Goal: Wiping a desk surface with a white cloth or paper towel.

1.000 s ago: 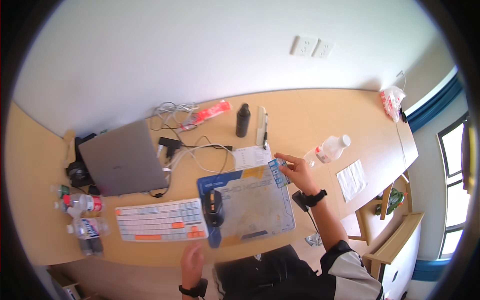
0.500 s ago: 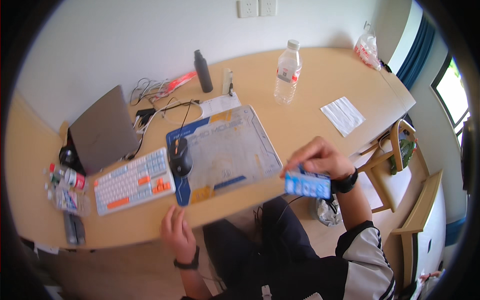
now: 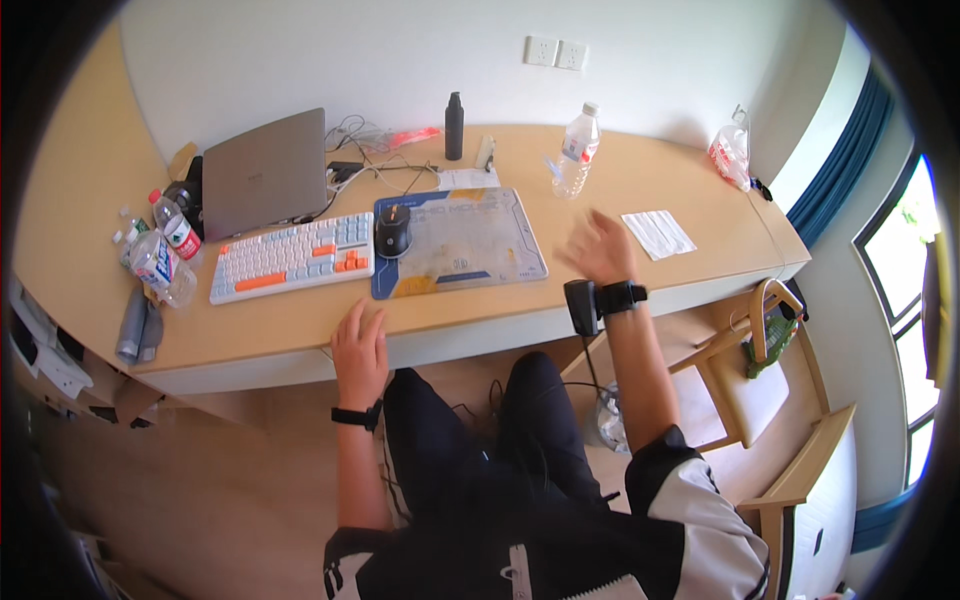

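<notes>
My left hand (image 3: 360, 348) rests at the front edge of the desk below the keyboard, fingers stretched out and holding nothing. Over the desk, right of the mouse pad (image 3: 470, 250), my right hand (image 3: 600, 248) is raised with its fingers apart, somewhat blurred, and no object shows in it. Just beyond it stands a clear plastic bottle (image 3: 577, 150) with a white cap. A small pale blue flat piece (image 3: 553, 168) shows at the bottle's left side; whether it touches the bottle I cannot tell. A folded white tissue (image 3: 658, 234) lies to the right of that hand.
A white, blue and orange keyboard (image 3: 292, 257), a black mouse (image 3: 393, 231) and a grey laptop (image 3: 265, 175) occupy the left side. Several plastic bottles (image 3: 165, 268) stand farther left. A dark slim bottle (image 3: 454, 128) is at the back. A wooden chair (image 3: 745, 400) stands right.
The blue packet has left my right hand, which has moved forward and opened. A pale blue piece now shows beside the clear bottle. My left hand stays by the desk edge. The view has shifted.
</notes>
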`<state>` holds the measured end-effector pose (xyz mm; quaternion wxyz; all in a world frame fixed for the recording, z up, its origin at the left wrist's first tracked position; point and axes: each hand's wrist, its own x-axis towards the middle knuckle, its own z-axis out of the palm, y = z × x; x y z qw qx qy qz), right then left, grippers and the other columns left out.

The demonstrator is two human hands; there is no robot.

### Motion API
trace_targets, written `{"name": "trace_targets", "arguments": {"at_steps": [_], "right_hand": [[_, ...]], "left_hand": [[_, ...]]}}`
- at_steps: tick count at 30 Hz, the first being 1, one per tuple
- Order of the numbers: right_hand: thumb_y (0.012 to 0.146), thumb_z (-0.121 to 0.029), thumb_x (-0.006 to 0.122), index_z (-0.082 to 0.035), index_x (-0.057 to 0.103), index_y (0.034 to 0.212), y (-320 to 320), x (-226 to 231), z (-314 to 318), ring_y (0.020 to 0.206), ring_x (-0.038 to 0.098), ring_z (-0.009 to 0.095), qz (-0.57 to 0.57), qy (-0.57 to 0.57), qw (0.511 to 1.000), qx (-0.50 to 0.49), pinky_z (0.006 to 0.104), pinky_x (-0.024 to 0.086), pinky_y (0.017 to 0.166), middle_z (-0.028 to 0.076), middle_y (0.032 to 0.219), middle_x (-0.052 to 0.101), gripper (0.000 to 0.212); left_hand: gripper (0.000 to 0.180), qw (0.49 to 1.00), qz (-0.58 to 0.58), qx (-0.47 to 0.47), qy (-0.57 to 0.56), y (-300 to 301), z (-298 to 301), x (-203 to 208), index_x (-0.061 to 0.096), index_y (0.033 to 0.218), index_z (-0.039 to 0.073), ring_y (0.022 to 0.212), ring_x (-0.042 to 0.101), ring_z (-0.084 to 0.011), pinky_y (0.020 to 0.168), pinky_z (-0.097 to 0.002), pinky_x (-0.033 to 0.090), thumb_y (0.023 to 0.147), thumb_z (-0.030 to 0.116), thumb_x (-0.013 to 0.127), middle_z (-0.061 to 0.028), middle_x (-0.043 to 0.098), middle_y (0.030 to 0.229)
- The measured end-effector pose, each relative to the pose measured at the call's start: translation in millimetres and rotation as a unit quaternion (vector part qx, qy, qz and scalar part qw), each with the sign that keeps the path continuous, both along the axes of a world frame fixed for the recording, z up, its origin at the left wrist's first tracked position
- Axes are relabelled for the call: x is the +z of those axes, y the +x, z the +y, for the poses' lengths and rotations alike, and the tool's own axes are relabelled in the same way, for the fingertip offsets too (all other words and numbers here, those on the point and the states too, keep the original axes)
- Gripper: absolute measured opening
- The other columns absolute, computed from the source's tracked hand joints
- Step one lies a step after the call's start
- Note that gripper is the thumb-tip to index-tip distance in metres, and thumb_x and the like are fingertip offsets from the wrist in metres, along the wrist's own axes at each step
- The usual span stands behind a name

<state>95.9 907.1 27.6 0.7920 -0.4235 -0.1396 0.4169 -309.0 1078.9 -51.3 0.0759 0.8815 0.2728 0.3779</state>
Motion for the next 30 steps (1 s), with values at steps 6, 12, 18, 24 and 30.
{"name": "trace_targets", "arguments": {"at_steps": [6, 12, 18, 24, 30], "right_hand": [[0.106, -0.034, 0.047, -0.011, 0.025, 0.157, -86.8, 30.4, -64.9, 0.126, 0.059, 0.035, -0.252, 0.068, 0.965, 0.017, 0.0444, 0.048, 0.103, 0.021, 0.153, 0.044, 0.06], [0.103, -0.019, 0.056, -0.001, 0.06, 0.122, -48.5, -45.6, -70.1, 0.1, 0.07, 0.018, -0.309, -0.121, 0.94, -0.078, 0.0287, 0.055, 0.081, 0.01, 0.11, 0.07, 0.026], [0.099, -0.015, 0.061, 0.003, 0.06, 0.118, -31.0, -57.3, -61.5, 0.085, 0.073, 0.017, -0.334, -0.149, 0.924, -0.108, 0.0253, 0.054, 0.065, 0.01, 0.1, 0.072, 0.026], [0.085, -0.026, 0.079, 0.001, 0.025, 0.153, 50.1, 16.6, -26.1, 0.1, 0.07, 0.026, -0.396, -0.297, 0.869, -0.019, 0.037, 0.061, 0.062, 0.023, 0.134, 0.055, 0.091], [0.074, -0.021, 0.089, -0.004, 0.023, 0.152, 143.6, 42.5, 67.2, 0.087, 0.071, 0.026, -0.367, -0.269, 0.889, -0.046, 0.0378, 0.061, 0.062, 0.022, 0.125, 0.059, 0.103]], "left_hand": [[0.035, 0.998, 0.051, -0.013, 0.017, -11.4, -8.6, -17.8, 0.063, 0.128, 0.008, 0.13, 0.048, -0.0361, 0.108, -0.049, 0.034, 0.096, 0.016, 0.053, -0.0159, 0.051, 0.144], [0.034, 0.999, 0.03, 0.021, 0.024, 4.8, 2.9, -4.1, 0.063, 0.127, 0.008, 0.131, 0.047, -0.0356, 0.108, -0.0482, 0.034, 0.096, 0.016, 0.05, -0.0149, 0.051, 0.144], [0.035, 0.999, 0.032, 0.031, 0.025, 16.1, 3.1, -6.1, 0.062, 0.128, 0.008, 0.131, 0.047, -0.0354, 0.108, -0.0479, 0.034, 0.097, 0.017, 0.048, -0.0132, 0.052, 0.143], [0.035, 0.998, 0.05, 0.04, 0.009, 8.7, 2.5, -7.3, 0.061, 0.128, 0.008, 0.132, 0.046, -0.0353, 0.108, -0.0486, 0.033, 0.097, 0.017, 0.048, -0.0126, 0.052, 0.144], [0.037, 0.998, 0.057, 0.032, -0.016, 11.7, -3.6, 4.1, 0.061, 0.129, 0.009, 0.132, 0.045, -0.0358, 0.11, -0.0486, 0.031, 0.094, 0.016, 0.049, -0.0128, 0.051, 0.145]]}}
